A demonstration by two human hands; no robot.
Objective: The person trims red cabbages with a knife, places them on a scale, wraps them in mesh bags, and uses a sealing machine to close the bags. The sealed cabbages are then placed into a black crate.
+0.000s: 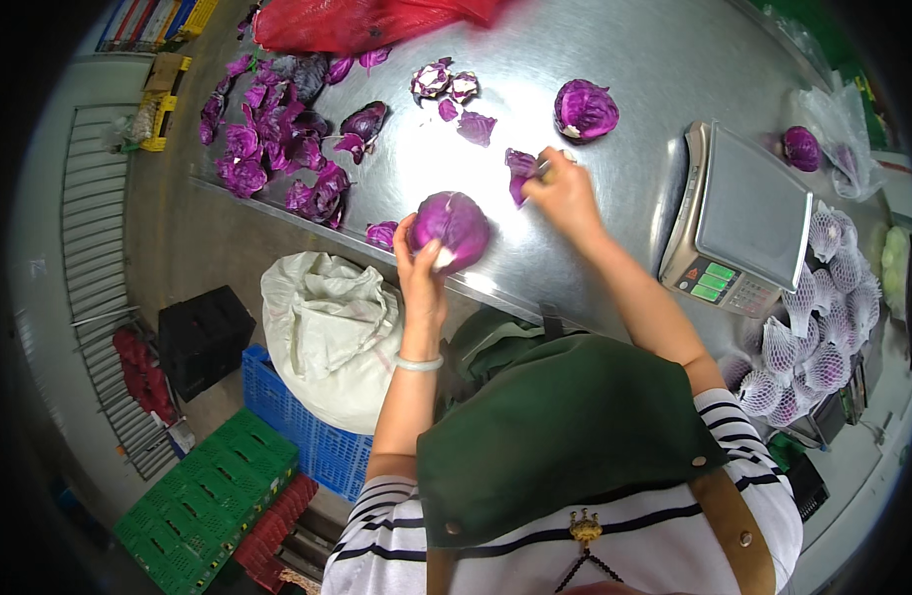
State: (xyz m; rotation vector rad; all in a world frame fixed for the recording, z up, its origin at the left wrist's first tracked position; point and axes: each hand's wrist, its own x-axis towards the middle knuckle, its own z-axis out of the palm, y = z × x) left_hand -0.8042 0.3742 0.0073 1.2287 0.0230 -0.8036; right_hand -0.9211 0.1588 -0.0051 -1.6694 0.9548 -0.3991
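My left hand grips a red cabbage from its left and underside, above the front edge of the steel table. A pale cut stem shows beside my thumb. My right hand is closed around a small tool, perhaps a knife, most of it hidden by my fingers. Right at that hand is a loose purple cabbage leaf; whether I hold it or it is falling I cannot tell. Farther back sits another red cabbage. Cut stem pieces and leaf scraps lie left of it.
Trimmed leaves are heaped at the table's left, below a red mesh sack. A weighing scale stands at right, beside several net-wrapped cabbages. A white woven sack rests on a blue crate near my left arm.
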